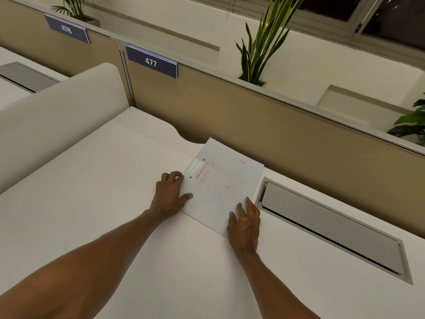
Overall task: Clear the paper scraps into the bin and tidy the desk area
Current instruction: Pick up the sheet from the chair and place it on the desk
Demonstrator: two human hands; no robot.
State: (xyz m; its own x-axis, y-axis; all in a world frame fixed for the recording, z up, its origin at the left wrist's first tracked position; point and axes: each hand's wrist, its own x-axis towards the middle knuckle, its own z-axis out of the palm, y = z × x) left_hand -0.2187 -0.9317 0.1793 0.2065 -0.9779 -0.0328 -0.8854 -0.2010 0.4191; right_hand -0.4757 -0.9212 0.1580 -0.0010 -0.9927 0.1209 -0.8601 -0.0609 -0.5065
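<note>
Both forearms reach over desk [103,180]: left hand [170,196] & right hand [245,223], fingers spread flat, gripping nothing, press file folder [226,180] lying beside cable tray [331,229] w/ edges square—best keep pressure even, slide don't lift.

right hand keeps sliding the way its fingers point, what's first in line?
Likely the rest of the white file folder under the right hand fingertips, then the tan partition panel; depth unclear.
</note>
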